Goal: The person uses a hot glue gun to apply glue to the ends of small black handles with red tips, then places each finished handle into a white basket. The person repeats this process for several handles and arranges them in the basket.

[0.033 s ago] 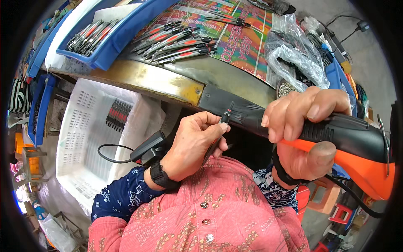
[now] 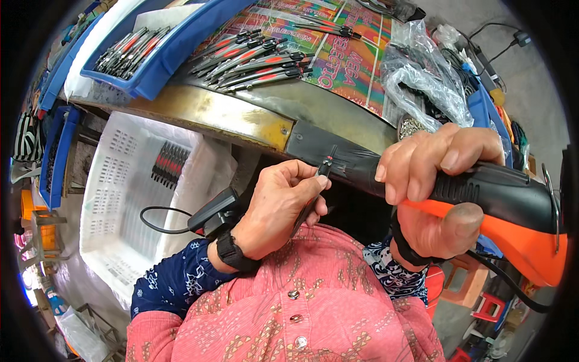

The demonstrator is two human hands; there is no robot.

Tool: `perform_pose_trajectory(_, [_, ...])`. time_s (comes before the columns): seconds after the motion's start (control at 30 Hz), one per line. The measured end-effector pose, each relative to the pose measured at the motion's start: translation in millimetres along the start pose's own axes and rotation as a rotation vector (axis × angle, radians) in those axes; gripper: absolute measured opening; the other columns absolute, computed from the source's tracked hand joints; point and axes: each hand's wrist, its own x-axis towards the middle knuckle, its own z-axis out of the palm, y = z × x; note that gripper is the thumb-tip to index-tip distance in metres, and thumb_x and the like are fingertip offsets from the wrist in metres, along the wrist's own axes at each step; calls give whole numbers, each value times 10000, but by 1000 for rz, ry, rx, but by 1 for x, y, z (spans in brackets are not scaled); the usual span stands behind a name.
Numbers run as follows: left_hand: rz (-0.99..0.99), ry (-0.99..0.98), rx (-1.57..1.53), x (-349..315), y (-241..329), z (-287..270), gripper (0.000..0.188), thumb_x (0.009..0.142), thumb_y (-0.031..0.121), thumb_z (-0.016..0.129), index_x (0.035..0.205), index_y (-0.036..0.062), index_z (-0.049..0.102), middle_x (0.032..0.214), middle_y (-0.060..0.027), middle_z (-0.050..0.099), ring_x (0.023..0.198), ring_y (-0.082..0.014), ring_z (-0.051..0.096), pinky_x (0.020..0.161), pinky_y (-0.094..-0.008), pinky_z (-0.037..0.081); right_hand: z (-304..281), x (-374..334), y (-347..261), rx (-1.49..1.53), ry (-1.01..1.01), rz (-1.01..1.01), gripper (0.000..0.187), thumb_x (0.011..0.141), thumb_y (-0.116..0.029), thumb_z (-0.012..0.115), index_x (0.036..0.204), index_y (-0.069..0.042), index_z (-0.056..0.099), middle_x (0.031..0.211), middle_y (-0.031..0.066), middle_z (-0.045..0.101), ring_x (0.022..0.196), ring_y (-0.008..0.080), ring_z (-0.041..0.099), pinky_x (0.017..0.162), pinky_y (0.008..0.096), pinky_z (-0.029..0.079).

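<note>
Between the thumb and fingers of my left hand [image 2: 280,196] is a slim dark drawing compass [image 2: 324,169], pinched near its hinge end; its legs are mostly hidden by my palm and fingers. My right hand [image 2: 431,169] wraps around an orange and black corded power screwdriver [image 2: 518,199], lying sideways with its tapered black nose toward the left. The nose end meets or nearly meets the compass's hinge, just beside the bench edge. Further back, a pile of black compasses with red parts [image 2: 253,63] lies on the metal bench [image 2: 205,114].
A blue bin [image 2: 148,87] of compasses stands on the bench at left. Below it sits a white plastic crate [image 2: 99,199] with a row of compasses [image 2: 170,164]. A clear plastic bag [image 2: 416,78] lies back right on a colourful printed sheet [image 2: 356,48]. A black cord [image 2: 506,280] trails at right.
</note>
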Motion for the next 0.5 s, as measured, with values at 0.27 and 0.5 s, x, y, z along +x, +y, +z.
perform_pose_trajectory(0.27, [57,30,41,1,-5,1,112,875,118,606,884,9,579,732,-26,605,559,-64,527,442,-178,354,-1,3,11,41,-39,5,458,836,-450,632,990,-68,432,728,48,502,574,169,527,628,349,457])
perform_pose_trajectory(0.5, [50,39,21,2,-5,1,102,864,93,597,855,-8,579,693,-24,589,534,-64,526,446,-190,377,-9,6,15,78,-147,-10,457,837,-454,628,992,-71,433,731,47,500,574,169,528,629,348,456])
